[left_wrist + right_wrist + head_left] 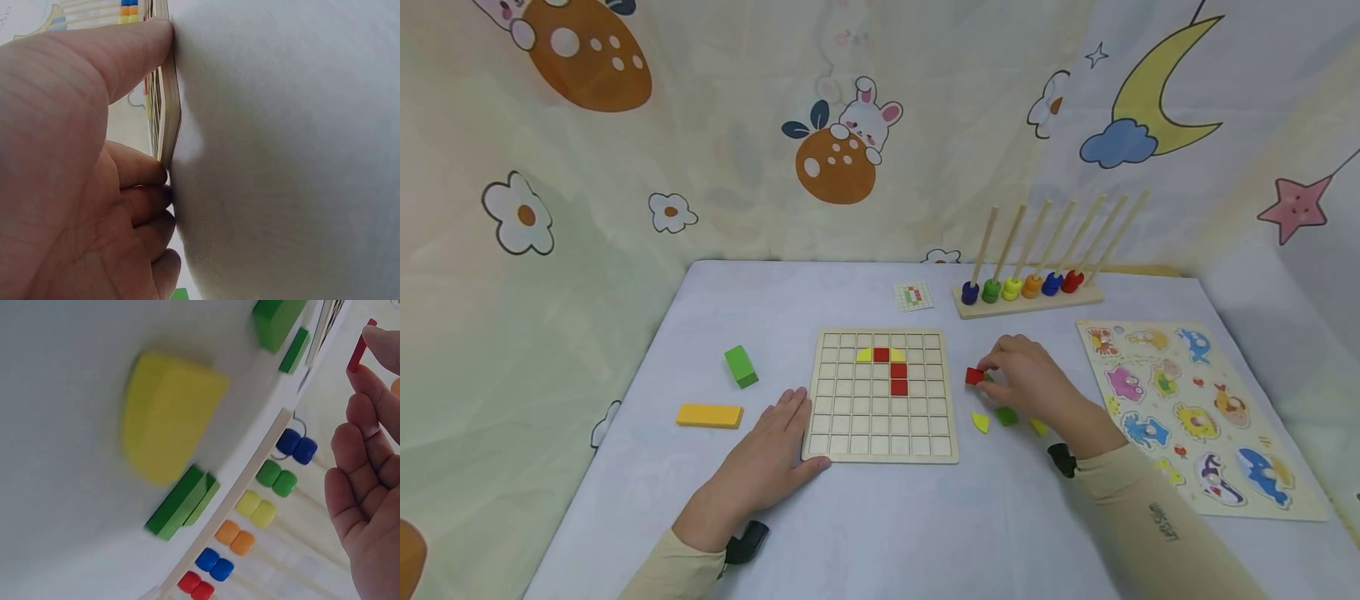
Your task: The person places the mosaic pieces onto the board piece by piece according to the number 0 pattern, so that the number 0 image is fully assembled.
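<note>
My right hand [1033,383] pinches a thin red square tile [361,347] between thumb and index finger, just off the right side of the wooden grid board [850,425]. My left hand [760,467] lies along the board's left edge, fingers straight, with the thumb at its lower left corner. Near the top of the board, a red tile [882,355] sits between two yellow curved pieces [865,356]. Two more red tiles [898,379] run down below the right one. Under my right hand lie a green tile [1007,416] and yellow curved pieces [981,422].
A small pattern card [913,297] lies behind the board. Back right stands a peg rack [1000,311] with coloured beads. An animal puzzle board [1217,500] lies at the right. On the left are a green block [741,367] and a yellow-orange block [709,416].
</note>
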The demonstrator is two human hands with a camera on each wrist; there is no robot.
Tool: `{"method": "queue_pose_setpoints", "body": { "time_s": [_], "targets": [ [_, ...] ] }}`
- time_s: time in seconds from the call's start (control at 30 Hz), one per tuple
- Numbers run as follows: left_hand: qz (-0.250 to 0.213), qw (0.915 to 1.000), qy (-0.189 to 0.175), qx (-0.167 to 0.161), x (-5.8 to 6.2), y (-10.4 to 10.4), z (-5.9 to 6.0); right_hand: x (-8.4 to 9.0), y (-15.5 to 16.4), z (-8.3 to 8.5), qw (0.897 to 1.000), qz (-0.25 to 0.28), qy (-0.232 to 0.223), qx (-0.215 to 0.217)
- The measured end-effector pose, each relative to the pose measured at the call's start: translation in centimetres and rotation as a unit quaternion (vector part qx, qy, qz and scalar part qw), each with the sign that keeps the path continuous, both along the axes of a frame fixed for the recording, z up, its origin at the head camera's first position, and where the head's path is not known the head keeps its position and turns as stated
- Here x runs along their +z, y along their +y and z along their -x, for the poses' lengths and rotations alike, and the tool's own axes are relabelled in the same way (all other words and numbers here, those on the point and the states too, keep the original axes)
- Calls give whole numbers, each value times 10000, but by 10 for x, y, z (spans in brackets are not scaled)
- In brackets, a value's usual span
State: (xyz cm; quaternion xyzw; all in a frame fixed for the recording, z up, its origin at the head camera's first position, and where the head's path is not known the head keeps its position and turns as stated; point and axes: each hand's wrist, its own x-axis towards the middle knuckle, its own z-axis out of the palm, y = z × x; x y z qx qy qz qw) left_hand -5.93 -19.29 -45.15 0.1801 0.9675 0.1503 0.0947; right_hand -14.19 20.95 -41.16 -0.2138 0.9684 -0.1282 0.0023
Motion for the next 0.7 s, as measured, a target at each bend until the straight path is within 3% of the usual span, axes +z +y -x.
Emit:
{"method": "queue_pose_setpoints", "body": {
  "time_s": [0.47,0.7],
  "targets": [
    [-34,10000,-40,-14,1,0,0,4,-37,-1,9992,99,172,334],
    [-41,10000,-24,-14,0,-1,1,6,-53,0,9994,-34,-52,351]
  ]
}}
